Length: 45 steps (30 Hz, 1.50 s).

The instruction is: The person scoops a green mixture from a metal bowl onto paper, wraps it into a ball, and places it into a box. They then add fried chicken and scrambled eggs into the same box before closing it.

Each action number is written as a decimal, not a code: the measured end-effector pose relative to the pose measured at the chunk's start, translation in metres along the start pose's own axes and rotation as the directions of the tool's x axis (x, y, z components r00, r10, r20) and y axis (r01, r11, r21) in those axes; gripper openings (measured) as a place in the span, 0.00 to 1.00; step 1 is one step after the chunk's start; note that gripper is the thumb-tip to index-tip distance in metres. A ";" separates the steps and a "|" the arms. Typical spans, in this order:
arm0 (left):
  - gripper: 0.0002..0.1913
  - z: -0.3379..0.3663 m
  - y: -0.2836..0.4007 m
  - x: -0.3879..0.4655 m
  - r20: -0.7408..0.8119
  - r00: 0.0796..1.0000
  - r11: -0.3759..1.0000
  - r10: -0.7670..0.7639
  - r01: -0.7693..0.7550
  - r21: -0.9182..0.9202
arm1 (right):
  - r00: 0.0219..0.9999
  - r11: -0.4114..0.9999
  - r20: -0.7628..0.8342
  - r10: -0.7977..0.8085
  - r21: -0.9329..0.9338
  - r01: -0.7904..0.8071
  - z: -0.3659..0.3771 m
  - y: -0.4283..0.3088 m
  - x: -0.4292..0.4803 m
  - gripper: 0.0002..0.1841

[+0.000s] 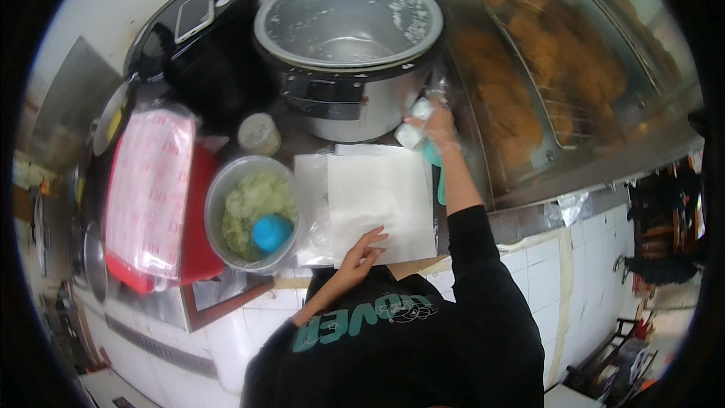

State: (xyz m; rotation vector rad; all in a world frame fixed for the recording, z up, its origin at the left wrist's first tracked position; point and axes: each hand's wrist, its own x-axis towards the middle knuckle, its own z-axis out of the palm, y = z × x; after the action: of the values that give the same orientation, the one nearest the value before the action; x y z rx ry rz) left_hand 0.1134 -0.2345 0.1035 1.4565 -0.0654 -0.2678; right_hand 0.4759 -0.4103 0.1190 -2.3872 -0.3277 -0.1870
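My left hand [362, 252] hovers over or rests at the lower edge of a stack of white paper sheets [376, 198], its fingers apart and nothing in it. To the right of the rice cooker, my right hand [439, 124], seemingly in a clear plastic glove, is at a white object [412, 132], perhaps a wrapped packet; whether it grips this is unclear. A teal utensil [441, 187] lies partly beneath my right wrist. Left of the sheets, a clear plastic tub [212, 221] contains pale green shredded food [249, 198] and a blue cup or scoop [272, 233].
A large open rice cooker [334, 96] with rice stuck inside stands behind the sheets. Fried pieces [504, 107] lie in metal trays at right. At left are a red container [201, 238] with a plastic-wrapped pack [150, 192], a small jar [259, 134] and a phone [194, 15] on a black appliance.
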 end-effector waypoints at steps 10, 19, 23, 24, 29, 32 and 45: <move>0.17 -0.047 0.011 -0.099 -0.422 0.906 0.993 -0.010 0.058 0.103 | 0.796 0.923 -0.508 -0.328 -0.353 0.155 0.040 -0.080 -0.054 0.15; 0.12 -0.096 0.038 -0.157 -0.499 0.861 0.970 -0.098 0.195 0.146 | 0.087 0.572 0.844 -0.529 0.279 0.771 0.137 -0.313 -0.194 0.34; 0.12 -0.115 0.044 -0.182 -0.596 0.798 0.971 -0.091 0.205 0.127 | 0.002 0.556 0.929 -0.370 0.220 0.802 0.149 -0.321 -0.190 0.39; 0.12 -0.119 0.044 -0.190 -0.624 0.777 0.971 -0.084 0.205 0.125 | 0.023 0.628 0.902 -0.430 0.281 0.726 0.144 -0.319 -0.184 0.38; 0.11 -0.138 0.038 -0.215 -0.717 0.695 0.975 -0.055 0.193 0.112 | 0.386 0.744 0.643 -0.661 0.629 0.225 0.109 -0.313 -0.144 0.35; 0.11 -0.144 0.035 -0.208 -0.780 0.614 0.992 -0.118 0.034 -0.123 | 0.699 0.834 0.478 -0.533 0.435 0.339 0.114 -0.323 -0.147 0.29; 0.11 -0.156 0.024 -0.177 -0.553 0.761 0.763 -0.340 -0.120 -0.635 | 0.305 0.692 0.857 -0.416 0.082 0.717 0.177 -0.331 -0.198 0.28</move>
State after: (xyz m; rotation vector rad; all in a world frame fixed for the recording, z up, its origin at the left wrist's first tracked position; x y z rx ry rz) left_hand -0.0223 -0.0417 0.1295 0.7824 0.6434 0.1308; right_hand 0.1997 -0.0902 0.1547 -2.3684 -1.7861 0.6965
